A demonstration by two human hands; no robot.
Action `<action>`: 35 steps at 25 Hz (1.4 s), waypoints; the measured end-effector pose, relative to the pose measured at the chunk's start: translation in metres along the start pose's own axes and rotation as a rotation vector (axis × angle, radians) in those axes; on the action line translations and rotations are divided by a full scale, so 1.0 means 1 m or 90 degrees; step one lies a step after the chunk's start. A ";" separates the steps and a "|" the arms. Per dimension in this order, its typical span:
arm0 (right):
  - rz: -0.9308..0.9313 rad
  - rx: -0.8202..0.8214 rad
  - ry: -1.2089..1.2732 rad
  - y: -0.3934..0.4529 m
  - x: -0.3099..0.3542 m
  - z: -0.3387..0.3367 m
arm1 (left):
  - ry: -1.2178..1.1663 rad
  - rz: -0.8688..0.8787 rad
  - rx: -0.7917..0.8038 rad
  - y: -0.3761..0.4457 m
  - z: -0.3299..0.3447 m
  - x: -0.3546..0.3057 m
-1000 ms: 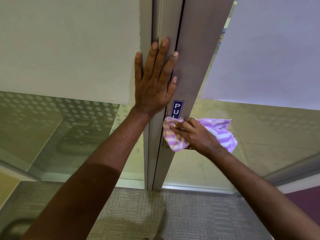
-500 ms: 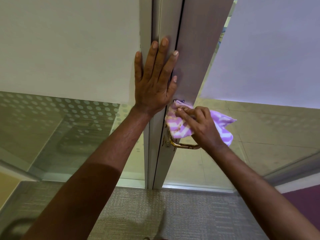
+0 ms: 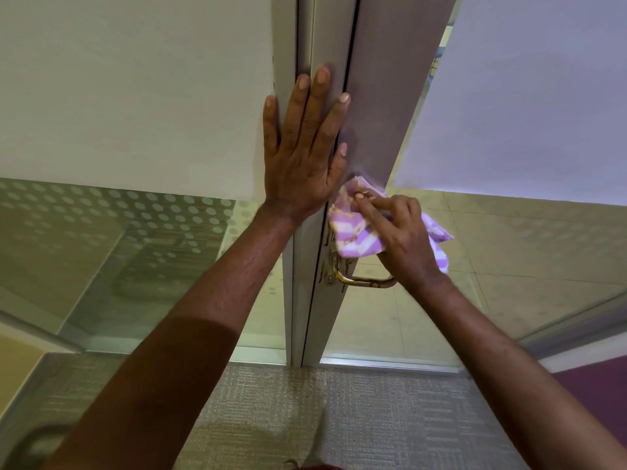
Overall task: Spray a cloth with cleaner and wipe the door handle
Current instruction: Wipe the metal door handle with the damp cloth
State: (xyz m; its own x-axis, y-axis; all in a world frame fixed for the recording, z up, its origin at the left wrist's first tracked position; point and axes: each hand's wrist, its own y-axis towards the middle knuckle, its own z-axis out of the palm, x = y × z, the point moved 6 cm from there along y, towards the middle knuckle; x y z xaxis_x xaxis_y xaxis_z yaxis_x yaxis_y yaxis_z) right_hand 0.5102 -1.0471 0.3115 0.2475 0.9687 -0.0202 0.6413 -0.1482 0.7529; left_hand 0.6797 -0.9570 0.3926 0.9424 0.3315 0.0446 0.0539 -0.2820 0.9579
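The right hand (image 3: 403, 242) grips a purple-and-white striped cloth (image 3: 353, 235), fingers curled over it and pressing it against the grey metal door stile (image 3: 390, 96) just above the brass door handle (image 3: 359, 281). The handle juts out to the right from the stile, below the cloth and apart from it, its far end hidden behind the wrist. The left hand (image 3: 302, 154) lies flat with straight, spread fingers across the seam between the door edge and the pale door frame (image 3: 288, 300), just beside the cloth. Frosted glass panels (image 3: 529, 96) fill the upper part on both sides; lower down the glass is clear, with a dotted band (image 3: 112, 212) on the left. Beyond it shows a pale tiled floor (image 3: 509, 252). Grey ribbed carpet (image 3: 271, 412) covers the near floor, with a purple patch at the right edge.
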 end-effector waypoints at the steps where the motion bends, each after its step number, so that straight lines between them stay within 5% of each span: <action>1: -0.011 0.016 -0.017 -0.004 0.005 0.005 | 0.005 0.002 -0.002 0.000 0.000 0.000; 6: -0.181 0.192 -0.070 -0.023 0.021 0.027 | 0.023 -0.003 -0.011 0.001 0.000 0.000; 13: -0.020 -0.009 -0.114 0.022 0.022 0.010 | 0.018 -0.007 0.012 -0.002 0.004 0.000; 22: -0.157 0.273 -0.116 -0.030 0.035 0.048 | 0.020 -0.020 0.011 -0.001 0.001 0.000; 27: -0.046 0.022 -0.104 0.019 0.013 0.010 | 0.044 -0.011 0.029 -0.001 0.000 -0.002; 29: -0.037 0.009 -0.113 0.018 0.022 0.017 | 0.042 -0.013 0.028 -0.002 0.001 -0.003; 35: -0.185 0.284 -0.116 -0.031 0.037 0.054 | 0.037 -0.016 0.021 -0.001 0.000 0.000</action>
State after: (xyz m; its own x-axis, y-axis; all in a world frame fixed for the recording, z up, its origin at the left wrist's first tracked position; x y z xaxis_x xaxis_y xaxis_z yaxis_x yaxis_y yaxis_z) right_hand 0.5385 -1.0176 0.2524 0.1102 0.9381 -0.3285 0.9373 0.0118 0.3482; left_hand 0.6794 -0.9566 0.3918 0.9197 0.3907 0.0374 0.0894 -0.3013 0.9493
